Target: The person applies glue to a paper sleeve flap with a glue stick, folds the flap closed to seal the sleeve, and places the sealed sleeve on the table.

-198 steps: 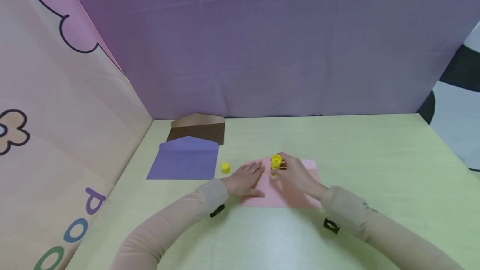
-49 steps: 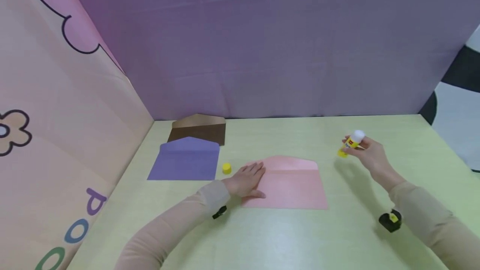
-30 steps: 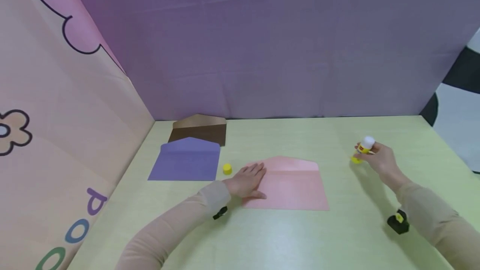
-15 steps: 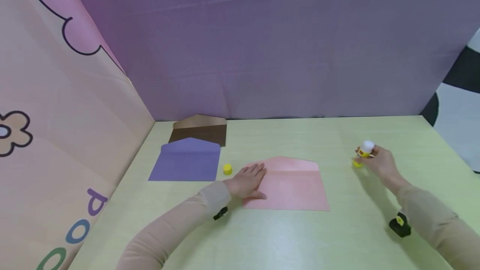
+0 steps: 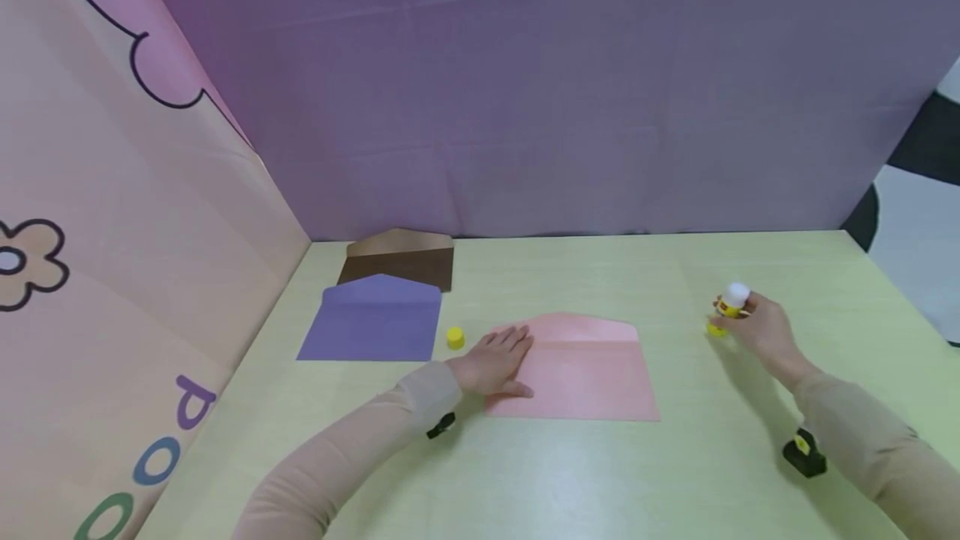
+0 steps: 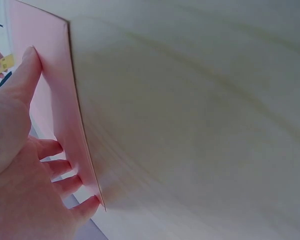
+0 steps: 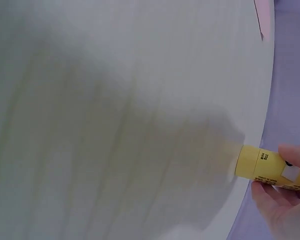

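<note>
A pink envelope (image 5: pixel 581 382) lies on the table with its pointed flap unfolded away from me. My left hand (image 5: pixel 495 361) rests spread on its left part, and the left wrist view shows the fingers and thumb against the pink paper (image 6: pixel 60 95). Off to the right, my right hand (image 5: pixel 767 332) grips a yellow glue stick (image 5: pixel 727 307) between thumb and fingers. Its uncapped white end points up, and its yellow base (image 7: pixel 247 161) is down at the table; whether it touches is hard to tell. The yellow cap (image 5: pixel 455 338) stands beside my left hand.
A purple envelope (image 5: pixel 371 327) lies left of the cap, flap unfolded. Behind it is a brown envelope (image 5: pixel 401 269), partly covered by the purple one. A purple cloth backdrop (image 5: pixel 480 107) rises at the table's (image 5: pixel 570 482) far edge, and a printed cloth (image 5: pixel 150 232) at left.
Earlier my right hand held the glue stick white end down over the pink envelope. It has moved right, turned the white end up and lowered to the table. My left hand has stayed put.
</note>
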Tool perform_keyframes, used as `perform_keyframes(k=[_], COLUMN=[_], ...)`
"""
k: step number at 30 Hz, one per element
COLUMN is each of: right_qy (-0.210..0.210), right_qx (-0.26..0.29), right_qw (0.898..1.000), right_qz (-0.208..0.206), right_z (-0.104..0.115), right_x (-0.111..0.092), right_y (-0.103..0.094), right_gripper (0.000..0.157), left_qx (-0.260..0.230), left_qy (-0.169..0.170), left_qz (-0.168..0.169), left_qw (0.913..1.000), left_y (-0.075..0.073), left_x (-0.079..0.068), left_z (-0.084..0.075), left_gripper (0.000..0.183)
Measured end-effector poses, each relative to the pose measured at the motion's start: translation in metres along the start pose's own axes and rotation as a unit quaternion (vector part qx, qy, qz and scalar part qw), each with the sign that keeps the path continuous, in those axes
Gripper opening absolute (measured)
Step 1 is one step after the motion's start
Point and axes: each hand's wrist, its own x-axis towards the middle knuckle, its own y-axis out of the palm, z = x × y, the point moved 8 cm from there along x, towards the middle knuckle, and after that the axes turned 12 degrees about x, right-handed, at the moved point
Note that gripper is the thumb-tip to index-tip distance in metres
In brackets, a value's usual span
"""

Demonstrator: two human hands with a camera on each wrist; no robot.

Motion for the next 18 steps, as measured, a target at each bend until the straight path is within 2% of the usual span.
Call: perform_keyframes(k=[6,13,18], right_qy=[-0.002,-0.002,-0.009], right_qx=[-0.021,-0.027,-0.050], right_qw=[1.000,0.999,0.998], right_qz=[0.005,0.026,0.025], right_z=[0.001,0.009,0.017], right_x=[-0.001,-0.008,-0.020], right_y=[0.000,-0.002,-0.005], right_gripper=[0.049,0.073,0.079], left_qx=[-0.001,-0.004,-0.008], left_qy=[0.002,0.004,0.004], left_qz=[-0.003,0.000,0.003], left_qw=[1.0000,1.0000,1.0000], left_y=[0.001,0.001,0.001], left_x=[0.000,0.002,0.001], left_z=[0.001,0.001,0.001], left_gripper=[0.080,0.080,0.080])
